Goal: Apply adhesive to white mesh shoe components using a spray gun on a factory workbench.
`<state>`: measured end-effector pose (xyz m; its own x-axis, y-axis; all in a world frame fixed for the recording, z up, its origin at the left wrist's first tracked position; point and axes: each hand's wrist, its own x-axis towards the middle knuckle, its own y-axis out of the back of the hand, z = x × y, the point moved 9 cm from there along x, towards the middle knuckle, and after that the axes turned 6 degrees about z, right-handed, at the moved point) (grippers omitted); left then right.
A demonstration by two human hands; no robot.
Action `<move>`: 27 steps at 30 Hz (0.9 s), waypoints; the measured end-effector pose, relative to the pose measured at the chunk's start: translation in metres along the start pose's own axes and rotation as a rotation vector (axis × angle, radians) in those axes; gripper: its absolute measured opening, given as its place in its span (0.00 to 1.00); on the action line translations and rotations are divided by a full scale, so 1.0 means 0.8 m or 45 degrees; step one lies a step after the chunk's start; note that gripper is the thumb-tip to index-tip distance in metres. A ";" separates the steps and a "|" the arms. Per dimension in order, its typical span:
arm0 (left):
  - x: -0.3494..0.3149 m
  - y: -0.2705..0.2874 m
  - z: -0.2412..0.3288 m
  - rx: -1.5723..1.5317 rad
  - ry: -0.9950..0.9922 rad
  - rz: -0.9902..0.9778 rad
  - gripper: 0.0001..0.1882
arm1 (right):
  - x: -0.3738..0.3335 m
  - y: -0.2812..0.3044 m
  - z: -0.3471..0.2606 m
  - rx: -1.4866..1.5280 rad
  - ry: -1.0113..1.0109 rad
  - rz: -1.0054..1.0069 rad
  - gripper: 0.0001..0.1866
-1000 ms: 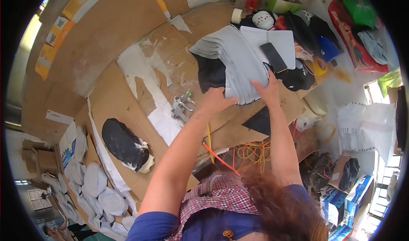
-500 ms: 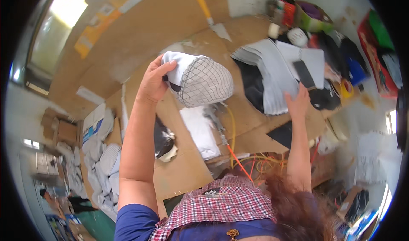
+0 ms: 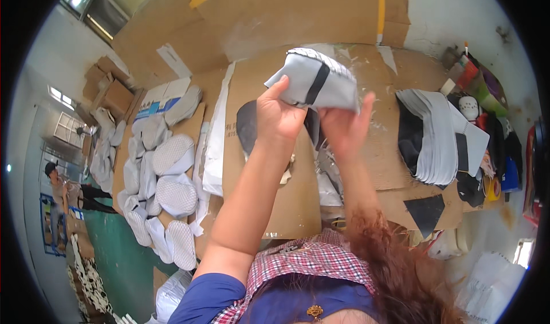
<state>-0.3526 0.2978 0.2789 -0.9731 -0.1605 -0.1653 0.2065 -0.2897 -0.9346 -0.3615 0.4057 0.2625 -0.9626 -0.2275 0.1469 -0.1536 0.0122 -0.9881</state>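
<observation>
A grey cap-shaped cloth piece (image 3: pixel 298 79) with a black band across it is held up over the table. Its checked fabric shows along the top edge. My left hand (image 3: pixel 279 118) grips its lower left side, thumb on the near face. My right hand (image 3: pixel 345 134) is at the lower right edge, palm turned up and thumb stretched away from the cloth; its other fingers are partly hidden behind it. Below the hands, a dark piece (image 3: pixel 246 126) lies on the cardboard-covered table (image 3: pixel 275 215).
Similar checked pieces (image 3: pixel 175 195) lie heaped on the left. To the right are a stack of grey cloth pieces (image 3: pixel 440 152), a black phone-like slab (image 3: pixel 462 143), a black triangular piece (image 3: pixel 425 214) and yellow tape (image 3: pixel 492 188). A person (image 3: pixel 60 189) stands far left.
The view has swung left. My right hand has left the grey stack and come to the held cloth piece, which is now turned so its grey, black-banded side faces me.
</observation>
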 end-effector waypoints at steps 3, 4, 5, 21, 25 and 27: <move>0.047 0.064 0.028 -0.076 -0.011 0.029 0.14 | 0.072 0.074 0.020 -0.234 0.056 0.395 0.21; 0.061 0.092 0.034 -0.141 -0.018 0.162 0.14 | 0.093 0.086 0.027 -0.253 0.050 0.397 0.21; 0.069 0.117 0.045 -0.205 -0.036 0.295 0.14 | 0.112 0.090 0.052 -0.273 -0.073 0.350 0.18; 0.039 0.245 0.185 0.094 -0.135 0.259 0.20 | 0.110 0.150 0.237 -0.602 -0.644 0.284 0.25; -0.062 0.380 0.097 0.093 0.109 0.601 0.22 | -0.015 0.272 0.191 -0.874 -0.802 0.619 0.20; -0.090 0.398 0.077 0.078 0.144 0.644 0.22 | -0.050 0.299 0.173 -0.993 -0.835 0.691 0.18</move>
<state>-0.2101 0.1591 0.0126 -0.7545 -0.1925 -0.6274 0.6558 -0.2575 -0.7096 -0.3290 0.2833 0.0135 -0.6788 -0.4672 -0.5666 -0.0711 0.8097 -0.5825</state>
